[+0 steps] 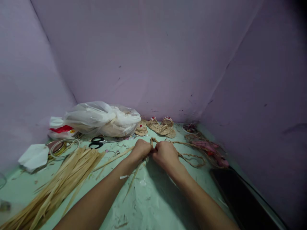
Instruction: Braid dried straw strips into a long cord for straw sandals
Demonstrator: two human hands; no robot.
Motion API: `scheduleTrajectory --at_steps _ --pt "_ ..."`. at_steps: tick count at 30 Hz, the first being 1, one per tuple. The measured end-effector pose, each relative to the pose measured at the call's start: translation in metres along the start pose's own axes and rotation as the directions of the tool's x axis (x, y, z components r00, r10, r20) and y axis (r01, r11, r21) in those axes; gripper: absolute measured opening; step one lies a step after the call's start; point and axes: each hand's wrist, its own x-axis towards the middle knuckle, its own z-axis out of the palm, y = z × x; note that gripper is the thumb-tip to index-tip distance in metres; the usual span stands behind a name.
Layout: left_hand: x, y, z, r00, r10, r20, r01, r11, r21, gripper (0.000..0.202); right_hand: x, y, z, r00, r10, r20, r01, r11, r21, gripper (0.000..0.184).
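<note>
Both hands meet over the middle of the green surface, knuckles up. My left hand [142, 149] is closed on strips of dried straw, whose loose ends hang below it. My right hand [166, 153] is closed beside it, nearly touching, on the same work. A braided straw cord [192, 163] runs from the hands to the right and loops on the surface. The spot where the fingers meet is largely hidden behind the knuckles. A loose bundle of dried straw strips [64, 182] lies to the left of my left forearm.
Behind the hands stand small woven straw pieces with red and white beads [158, 126]. Scissors [98, 142], a tied plastic bag [103, 119] and a clear ring [64, 148] lie left. Right are a bead dish [190, 128], a pink bundle [211, 150] and a dark flat object [242, 195].
</note>
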Motion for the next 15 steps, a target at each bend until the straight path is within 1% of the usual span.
scheduleTrajectory --at_steps 2,4,6,9,11,12,13,14,15 --pt "-0.006 0.005 0.0 0.996 -0.09 -0.025 0.089 0.995 -0.055 0.022 -0.005 -0.006 0.0 1.0 -0.005 0.031 0.005 1.0 -0.004 0.025" --pt "-0.009 0.007 -0.002 0.991 -0.134 -0.002 0.134 0.988 -0.079 0.022 -0.011 -0.014 0.002 0.997 -0.034 0.063 0.036 0.999 -0.021 0.025" --pt "-0.009 0.005 -0.005 0.993 -0.11 0.037 0.113 0.99 -0.089 0.023 -0.016 -0.022 0.005 0.993 -0.071 0.093 0.075 0.996 -0.037 0.025" --pt "-0.007 0.0 -0.01 0.996 -0.023 0.082 0.033 0.992 -0.119 0.023 -0.022 -0.029 0.003 0.984 -0.122 0.131 0.128 0.991 -0.04 0.023" --pt "-0.007 0.0 -0.014 0.994 0.006 0.108 0.007 0.993 -0.122 0.021 -0.021 -0.025 -0.005 0.981 -0.132 0.141 0.136 0.991 -0.019 0.021" --pt "-0.007 0.0 -0.016 0.992 0.009 0.129 0.005 0.994 -0.111 0.019 -0.019 -0.019 -0.01 0.984 -0.118 0.137 0.118 0.993 0.002 0.021" --pt "-0.007 0.001 -0.017 0.988 0.008 0.153 0.008 0.995 -0.098 0.018 -0.014 -0.012 -0.016 0.988 -0.096 0.122 0.092 0.995 0.04 0.021" --pt "-0.007 0.002 -0.019 0.984 0.007 0.177 0.009 0.996 -0.086 0.017 -0.009 -0.004 -0.021 0.994 -0.044 0.097 0.036 0.996 0.085 0.021" --pt "-0.007 0.003 -0.021 0.98 0.006 0.201 0.009 0.997 -0.074 0.015 -0.002 0.005 -0.025 0.999 0.007 0.044 -0.014 0.988 0.152 0.022"
